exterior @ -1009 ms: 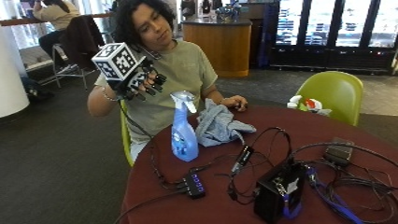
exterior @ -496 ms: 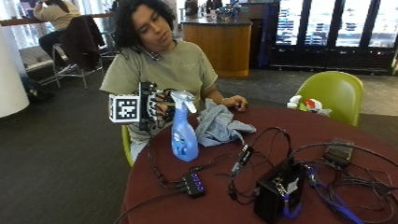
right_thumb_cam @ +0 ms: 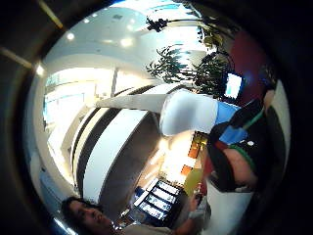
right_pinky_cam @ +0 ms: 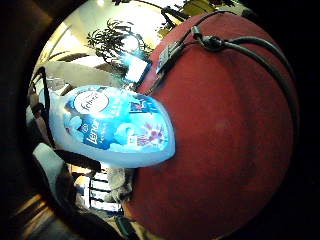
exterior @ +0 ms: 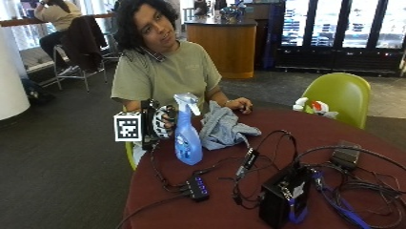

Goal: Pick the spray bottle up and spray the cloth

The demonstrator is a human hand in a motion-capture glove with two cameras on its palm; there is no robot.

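Black-gloved right hand sitting beside the blue translucent plastic spray bottle; fingers mostly hidden behind the bottle neck, so contact is unclear. Bottle's white trigger head is blurring in the thumb-side view. Dark red round table is getting cut off at the near and right edges.

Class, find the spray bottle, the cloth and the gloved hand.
spray bottle (exterior: 188,143): outside view, blue body.
cloth (exterior: 220,128): outside view, middle folds.
gloved right hand (exterior: 160,125): outside view, fingers beside the bottle.
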